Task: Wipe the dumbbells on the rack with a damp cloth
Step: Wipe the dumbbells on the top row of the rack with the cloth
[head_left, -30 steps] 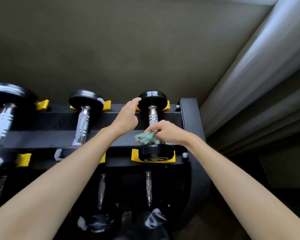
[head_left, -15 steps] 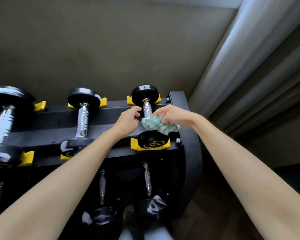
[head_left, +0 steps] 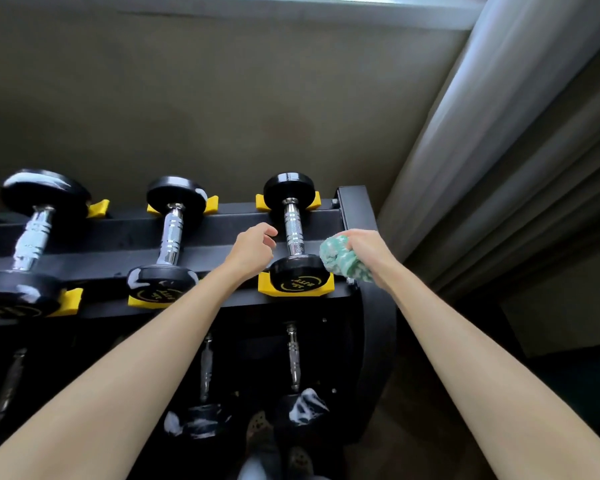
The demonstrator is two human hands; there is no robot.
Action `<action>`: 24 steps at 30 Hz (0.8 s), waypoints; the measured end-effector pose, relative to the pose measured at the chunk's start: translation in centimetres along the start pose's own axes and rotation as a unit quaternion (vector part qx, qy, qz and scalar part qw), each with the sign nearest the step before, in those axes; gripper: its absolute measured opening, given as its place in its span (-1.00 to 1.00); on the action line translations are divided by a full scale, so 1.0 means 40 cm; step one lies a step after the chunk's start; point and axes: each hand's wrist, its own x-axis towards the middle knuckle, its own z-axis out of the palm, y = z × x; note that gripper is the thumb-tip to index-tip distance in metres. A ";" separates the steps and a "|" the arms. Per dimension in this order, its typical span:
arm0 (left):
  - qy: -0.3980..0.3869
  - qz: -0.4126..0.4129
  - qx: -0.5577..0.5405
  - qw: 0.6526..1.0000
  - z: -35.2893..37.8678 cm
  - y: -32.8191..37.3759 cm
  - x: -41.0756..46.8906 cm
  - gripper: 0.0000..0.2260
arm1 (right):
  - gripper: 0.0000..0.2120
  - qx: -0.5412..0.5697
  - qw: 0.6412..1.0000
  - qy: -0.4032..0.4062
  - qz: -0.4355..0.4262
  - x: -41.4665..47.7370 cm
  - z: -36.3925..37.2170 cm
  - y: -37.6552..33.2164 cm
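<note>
"Which one are you on?"

"The dumbbell [head_left: 293,233] at the right end of the rack's [head_left: 355,209] top shelf, lying front to back in its yellow cradles [head_left: 265,289]. The cloth [head_left: 340,258] is bunched in my right hand [head_left: 371,251], fingers curled tight round it. It sits just beside the near head [head_left: 297,271], at the rack's right edge. Whether it touches the head I can't tell."

"And your left?"

"My left hand [head_left: 253,252] hangs just left of the handle [head_left: 293,230], fingers loosely curled, gripping nothing."

"So how do you do it properly?"

"I think the knurled handle wants the cloth wrapped round it and twisted, since grime sits in the grooves. The left hand should steady the far head [head_left: 288,190] so the dumbbell doesn't roll in its cradles. Then both heads, faces and rims."

"Much left?"

"I'd say so. The next dumbbell [head_left: 172,233] to the left shows pale smears on its heads, and so do the lower dumbbells [head_left: 305,407]."
</note>
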 end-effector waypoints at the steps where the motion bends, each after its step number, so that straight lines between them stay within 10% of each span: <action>1: 0.000 -0.005 -0.004 1.000 0.002 -0.005 -0.007 -0.59 | -0.61 -0.004 1.000 -0.006 -0.003 -0.005 0.011 0.007; 9: 0.036 -0.030 -0.038 0.998 -0.007 -0.038 -0.067 -0.61 | -0.68 -0.057 0.985 -0.068 -0.151 -0.080 0.092 -0.025; 17: 0.089 -0.051 -0.069 0.992 -0.027 -0.060 -0.133 -0.62 | -0.69 -0.357 0.878 -0.194 -0.255 -0.145 0.194 0.030; 24: 0.108 -0.052 -0.087 0.989 -0.044 -0.067 -0.185 -0.60 | -0.65 -0.205 0.947 -0.196 -0.150 -0.182 0.182 0.082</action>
